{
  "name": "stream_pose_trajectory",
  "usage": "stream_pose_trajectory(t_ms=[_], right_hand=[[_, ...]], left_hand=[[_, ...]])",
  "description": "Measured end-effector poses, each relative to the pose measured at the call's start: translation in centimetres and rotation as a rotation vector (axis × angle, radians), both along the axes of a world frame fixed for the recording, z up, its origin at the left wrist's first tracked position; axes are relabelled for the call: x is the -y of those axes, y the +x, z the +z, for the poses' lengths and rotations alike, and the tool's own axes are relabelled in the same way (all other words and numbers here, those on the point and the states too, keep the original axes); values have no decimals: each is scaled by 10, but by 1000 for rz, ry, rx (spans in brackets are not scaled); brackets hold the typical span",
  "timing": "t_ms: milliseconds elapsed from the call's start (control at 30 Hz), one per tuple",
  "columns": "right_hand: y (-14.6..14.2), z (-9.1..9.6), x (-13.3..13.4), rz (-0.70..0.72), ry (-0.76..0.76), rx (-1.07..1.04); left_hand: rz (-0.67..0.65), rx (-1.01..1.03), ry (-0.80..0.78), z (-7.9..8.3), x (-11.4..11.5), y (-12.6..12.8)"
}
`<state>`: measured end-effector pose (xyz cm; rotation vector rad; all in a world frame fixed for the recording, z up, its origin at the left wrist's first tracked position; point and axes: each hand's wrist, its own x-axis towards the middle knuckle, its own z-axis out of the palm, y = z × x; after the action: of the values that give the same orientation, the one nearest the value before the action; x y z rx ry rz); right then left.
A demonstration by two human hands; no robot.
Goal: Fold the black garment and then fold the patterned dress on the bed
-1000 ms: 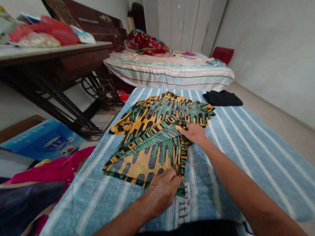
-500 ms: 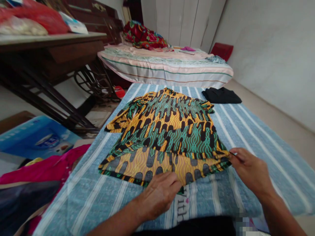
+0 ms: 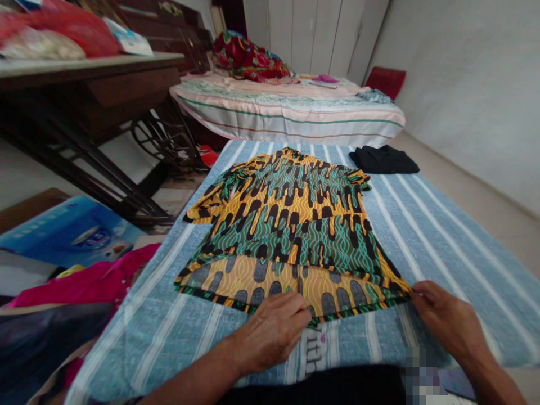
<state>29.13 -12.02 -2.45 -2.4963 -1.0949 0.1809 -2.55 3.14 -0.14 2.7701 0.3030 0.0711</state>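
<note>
A patterned shirt (image 3: 291,219) in yellow, black and green lies spread out, collar at the far end and hem towards me. Its near hem gapes, showing the paler inner side of the back panel. My right hand (image 3: 447,320) pinches the right corner of the hem and draws it outward. At the middle of the lower hem, my left hand (image 3: 278,326) is closed on the fabric edge, its fingertips partly hidden. Beneath the shirt is a blue and white striped cloth (image 3: 405,225) over a flat surface.
Folded black clothing (image 3: 383,160) rests beyond the shirt on the right. Farther back stands a bed (image 3: 287,115) with a red floral blanket (image 3: 253,59). To the left are a sewing-machine table (image 3: 93,84), a blue box (image 3: 84,230) and pink clothing (image 3: 84,278).
My right hand has pulled the hem corner to the right and towards me, so the right side is straighter. My left hand stays at the middle of the hem.
</note>
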Motion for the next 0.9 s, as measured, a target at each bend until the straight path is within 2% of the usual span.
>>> stream_pose_trajectory(t_ms=[133, 267, 367, 467, 533, 600, 633, 700, 767, 900], right_hand=[[11, -7, 7, -22, -99, 68], [23, -11, 7, 113, -276, 121], [30, -13, 10, 221, -356, 109], [26, -7, 10, 203, -407, 137], [14, 3, 4, 154, -377, 208], [-8, 14, -10, 177, -267, 289], [-22, 18, -20, 238, -193, 324], [-52, 25, -42, 453, -50, 364], [-81, 26, -66, 620, 8, 401], [-114, 13, -99, 762, 29, 430]], left_hand=[[-17, -3, 7, 0, 0, 0], [-32, 19, -13, 0, -1, -2], [-36, 31, -23, 0, -2, -3], [-39, 30, -15, 2, -1, -4], [-40, 34, -12, 3, -1, -4], [-40, 41, -13, 4, -1, -4], [-40, 46, -14, 5, -1, -4], [-38, 55, -10, 5, 0, -4], [-29, 69, 1, 3, 1, -4], [1, 97, 32, -2, 5, -5]])
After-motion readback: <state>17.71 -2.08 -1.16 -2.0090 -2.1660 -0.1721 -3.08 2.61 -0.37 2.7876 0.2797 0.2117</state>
